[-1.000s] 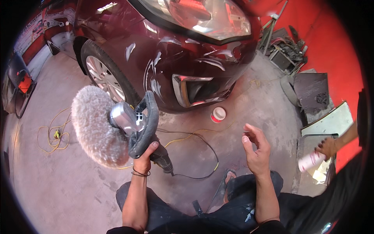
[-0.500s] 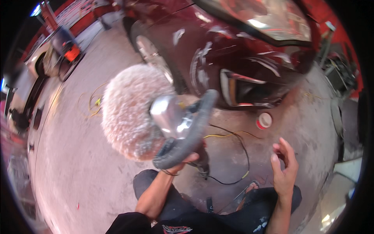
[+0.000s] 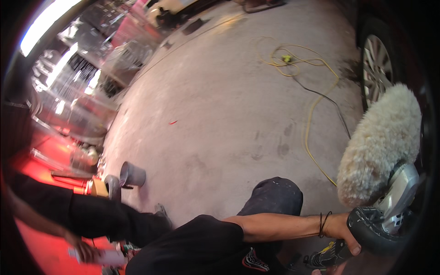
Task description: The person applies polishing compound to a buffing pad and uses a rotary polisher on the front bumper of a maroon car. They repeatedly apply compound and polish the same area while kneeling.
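Observation:
At the lower right, my left hand (image 3: 343, 230) is closed around the black loop handle (image 3: 373, 233) of a polisher (image 3: 401, 190) with a silver head. Its fluffy cream wool pad (image 3: 380, 144) is tilted up, facing away to the upper left. A black cord band circles my left wrist. Below the handle is the black, yellow-marked body (image 3: 327, 252) of a tool, probably the polisher's own. My right hand cannot be made out; a small blurred patch of skin shows at the bottom edge under the polisher, and I cannot tell whose it is.
Behind the pad stands a dark car's wheel (image 3: 376, 68). A yellow cord (image 3: 311, 119) loops over the floor. At left, another person's hand (image 3: 85, 250) holds a white bottle (image 3: 103, 256); their dark-trousered leg (image 3: 110, 217) reaches in near a grey bucket (image 3: 133, 174).
The view has swung left, so the polisher now sits at the right edge with its pad seen more edge-on. My open right hand has left clear view. Another person and a bucket have come in.

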Available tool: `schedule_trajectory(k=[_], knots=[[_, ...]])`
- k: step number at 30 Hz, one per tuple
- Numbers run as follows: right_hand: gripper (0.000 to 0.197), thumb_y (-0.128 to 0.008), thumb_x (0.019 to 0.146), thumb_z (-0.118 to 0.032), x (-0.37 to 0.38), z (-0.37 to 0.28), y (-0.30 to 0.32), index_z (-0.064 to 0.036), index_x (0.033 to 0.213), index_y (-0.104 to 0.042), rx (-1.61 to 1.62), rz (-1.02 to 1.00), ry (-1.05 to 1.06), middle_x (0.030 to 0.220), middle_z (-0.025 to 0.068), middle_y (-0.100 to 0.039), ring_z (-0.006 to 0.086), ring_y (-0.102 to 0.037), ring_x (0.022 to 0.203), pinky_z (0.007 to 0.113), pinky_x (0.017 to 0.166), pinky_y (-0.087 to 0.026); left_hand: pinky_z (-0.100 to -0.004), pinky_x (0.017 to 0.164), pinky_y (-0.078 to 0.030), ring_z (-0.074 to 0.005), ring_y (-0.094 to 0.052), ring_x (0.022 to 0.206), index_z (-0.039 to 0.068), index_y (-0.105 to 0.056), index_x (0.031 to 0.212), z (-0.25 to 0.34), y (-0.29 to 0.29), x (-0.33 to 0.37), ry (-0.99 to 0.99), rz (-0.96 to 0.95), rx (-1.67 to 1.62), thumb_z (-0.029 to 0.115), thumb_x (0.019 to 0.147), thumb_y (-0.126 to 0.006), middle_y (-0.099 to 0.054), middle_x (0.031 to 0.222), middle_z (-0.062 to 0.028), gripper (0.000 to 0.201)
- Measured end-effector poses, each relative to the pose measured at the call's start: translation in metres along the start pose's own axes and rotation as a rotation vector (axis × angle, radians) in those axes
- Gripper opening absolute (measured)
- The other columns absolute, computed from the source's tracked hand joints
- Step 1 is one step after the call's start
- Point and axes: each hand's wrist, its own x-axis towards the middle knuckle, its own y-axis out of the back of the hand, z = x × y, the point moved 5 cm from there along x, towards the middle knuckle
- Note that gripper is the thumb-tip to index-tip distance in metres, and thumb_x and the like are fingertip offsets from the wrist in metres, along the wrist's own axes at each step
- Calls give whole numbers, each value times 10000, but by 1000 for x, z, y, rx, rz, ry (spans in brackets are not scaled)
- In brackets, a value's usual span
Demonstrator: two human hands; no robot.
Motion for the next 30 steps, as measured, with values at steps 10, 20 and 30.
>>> schedule_trajectory(k=[10,20,30], knots=[[576,-885,984,-186,54,-5,-1,105,1400,-610,241,-143,315,1280,218,-729,311,-715,1150,436,1026,-587,-352,808,-638,-207,-779,895,-24,-797,1206,-9,9,2,-39,110,-55,1,738,-967,-834,1040,-112,499],[480,-863,961,-37,79,-14,-40,64,1375,-643,314,-249,196,1285,194,-743,271,-723,1156,395,1012,-582,-364,760,-615,-221,-757,872,-41,-795,1159,-34,43,7,-86,129,236,94,813,-952,-827,1016,-115,404],[470,-874,983,-142,104,21,-58,96,1341,-683,261,-139,87,1233,199,-758,274,-726,1112,420,980,-599,-402,919,-631,-315,-797,1035,-10,-781,1303,10,28,-39,178,405,537,319,919,-923,-841,1159,-168,525]])
